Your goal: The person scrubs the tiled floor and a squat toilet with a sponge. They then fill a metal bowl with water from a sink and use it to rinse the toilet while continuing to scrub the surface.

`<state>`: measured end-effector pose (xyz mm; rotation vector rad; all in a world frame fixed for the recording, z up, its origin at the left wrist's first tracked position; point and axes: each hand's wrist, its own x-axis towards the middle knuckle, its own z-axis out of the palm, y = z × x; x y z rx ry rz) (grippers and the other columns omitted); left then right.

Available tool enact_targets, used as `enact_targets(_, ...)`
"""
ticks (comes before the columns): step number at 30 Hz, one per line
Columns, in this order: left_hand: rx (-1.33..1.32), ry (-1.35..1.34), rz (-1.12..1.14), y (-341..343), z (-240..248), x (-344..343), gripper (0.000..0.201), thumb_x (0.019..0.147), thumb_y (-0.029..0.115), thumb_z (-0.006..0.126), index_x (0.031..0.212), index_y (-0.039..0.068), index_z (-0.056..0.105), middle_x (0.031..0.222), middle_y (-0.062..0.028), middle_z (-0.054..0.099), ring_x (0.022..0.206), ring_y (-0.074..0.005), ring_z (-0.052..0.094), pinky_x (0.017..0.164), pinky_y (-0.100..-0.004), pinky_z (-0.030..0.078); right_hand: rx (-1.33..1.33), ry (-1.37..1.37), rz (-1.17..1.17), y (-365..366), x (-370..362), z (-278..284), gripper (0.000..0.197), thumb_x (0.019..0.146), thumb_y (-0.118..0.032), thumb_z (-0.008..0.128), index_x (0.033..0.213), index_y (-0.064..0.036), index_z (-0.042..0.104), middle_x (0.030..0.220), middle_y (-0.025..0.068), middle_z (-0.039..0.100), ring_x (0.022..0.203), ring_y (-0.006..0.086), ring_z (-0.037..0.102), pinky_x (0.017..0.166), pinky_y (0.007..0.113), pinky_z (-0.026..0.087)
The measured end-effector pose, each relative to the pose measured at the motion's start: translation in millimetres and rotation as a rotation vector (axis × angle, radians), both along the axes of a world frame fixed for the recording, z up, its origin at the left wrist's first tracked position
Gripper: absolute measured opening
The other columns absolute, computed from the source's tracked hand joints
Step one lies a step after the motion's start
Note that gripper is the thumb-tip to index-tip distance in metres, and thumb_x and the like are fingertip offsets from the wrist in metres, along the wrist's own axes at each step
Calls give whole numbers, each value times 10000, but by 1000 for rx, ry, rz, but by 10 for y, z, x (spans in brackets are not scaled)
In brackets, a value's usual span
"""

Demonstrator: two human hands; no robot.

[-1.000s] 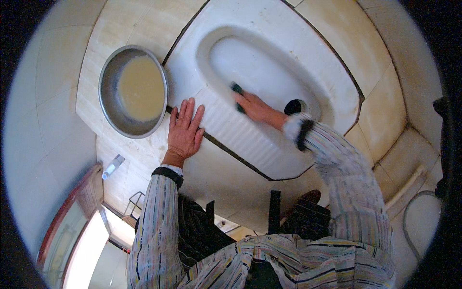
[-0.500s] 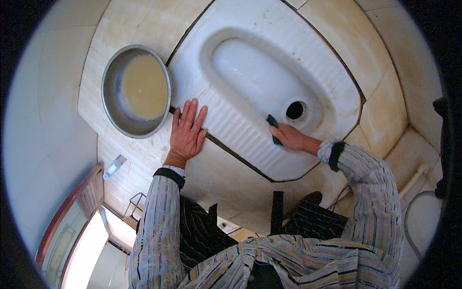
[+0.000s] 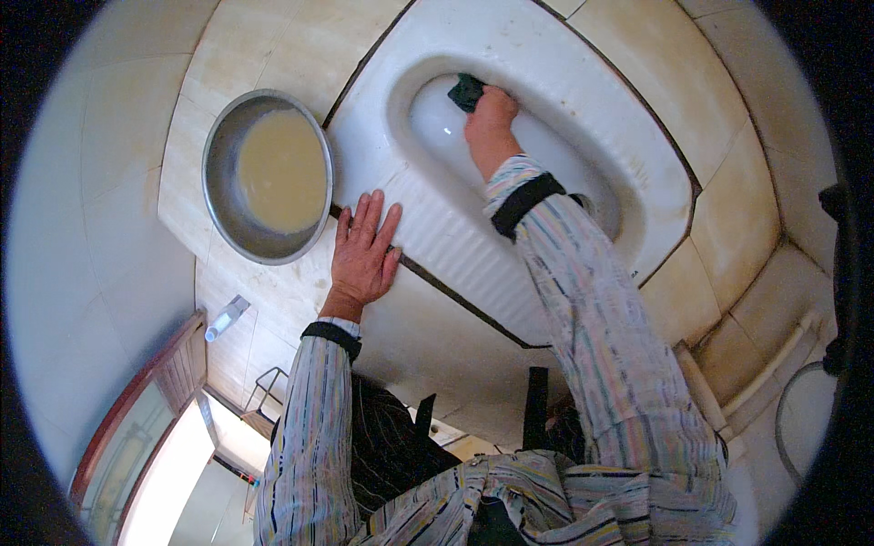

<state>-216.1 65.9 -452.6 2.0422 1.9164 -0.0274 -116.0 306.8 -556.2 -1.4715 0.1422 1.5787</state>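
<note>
One green pad (image 3: 466, 92): it was inside the basin of the white squat toilet (image 3: 569, 68), at the far end, close to the inner wall.
Right hand (image 3: 492, 126): it was grasping the pad with bent fingers, and the arm was stretched over the basin.
Left hand (image 3: 360, 259): it held nothing; it was laid flat, with fingers apart, across the dark seam between the pale tiles (image 3: 437, 318) and the toilet's edge.
Metal bowl (image 3: 224, 196): it stood to the left of the toilet, just beside it, and contained a cloudy yellowish liquid (image 3: 284, 173).
Bottle (image 3: 228, 318): it was on the floor near the left wall; whether upright or lying, I could not tell.
Sleeves (image 3: 319, 428): both were striped, with black bands at the wrists.
</note>
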Motion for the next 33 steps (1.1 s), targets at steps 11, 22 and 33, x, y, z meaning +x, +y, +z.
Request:
enact_targets(11,7,-33,8,-11,-19,1,600,849,283,454,1402,130,277,1470,-166,184,1345,-322,209,1072,-502,140,594,-487,1231,-366,-277,-181,240,884,-105,456,1096,-62,561,998,135,607,917,257,561,804,386,440)
enact_targets(22,6,-29,9,4,2,22,607,847,279,458,1406,131,273,1476,-161,170,1358,-312,183,1076,-499,124,604,-835,1354,-112,545,-103,191,811,-94,536,978,-28,600,902,122,621,792,243,599,726,381,487)
enact_targets(33,-27,-23,21,17,8,27,593,855,291,435,1404,131,279,1469,-163,191,1354,-311,192,1082,-483,118,877,-463,1966,-225,186,-54,196,795,-128,511,887,13,613,826,192,618,764,323,600,735,411,480)
